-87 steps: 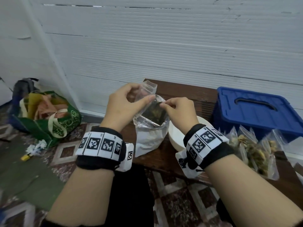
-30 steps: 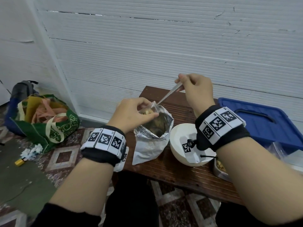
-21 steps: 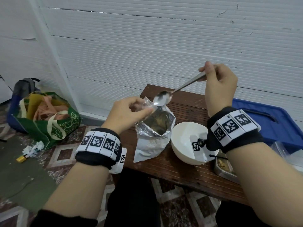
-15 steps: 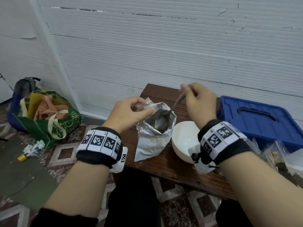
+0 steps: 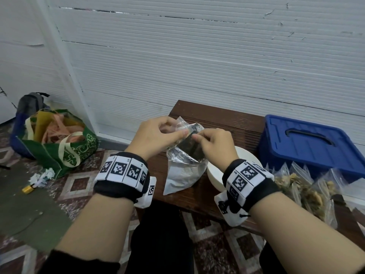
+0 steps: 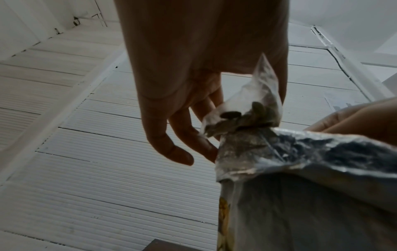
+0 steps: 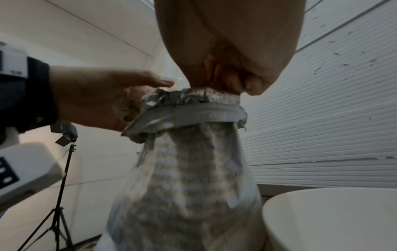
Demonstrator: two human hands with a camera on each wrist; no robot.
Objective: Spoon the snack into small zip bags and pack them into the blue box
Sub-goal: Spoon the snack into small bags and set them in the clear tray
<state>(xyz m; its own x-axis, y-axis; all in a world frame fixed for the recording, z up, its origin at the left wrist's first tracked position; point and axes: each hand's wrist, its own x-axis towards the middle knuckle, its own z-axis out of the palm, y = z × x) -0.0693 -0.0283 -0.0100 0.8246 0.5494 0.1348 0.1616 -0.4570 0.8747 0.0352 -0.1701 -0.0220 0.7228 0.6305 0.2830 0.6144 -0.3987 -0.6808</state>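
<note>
Over the open foil snack bag I hold a small clear zip bag between both hands. My left hand pinches its top edge from the left, and my right hand pinches it from the right, thumbs nearly touching. In the left wrist view the zip bag holds a clump of brown snack at its bottom, just above the foil bag's rim. The right wrist view shows my curled right fingers right at the foil rim. No spoon shows. The blue box stands shut at the right.
A white bowl sits right of the foil bag on the brown wooden table. Several filled zip bags lie in front of the blue box. A green tote bag and paper scraps lie on the floor at the left.
My right hand has left the spoon, which had been dipped into the foil bag, and come across to pinch the zip bag. The spoon is out of sight.
</note>
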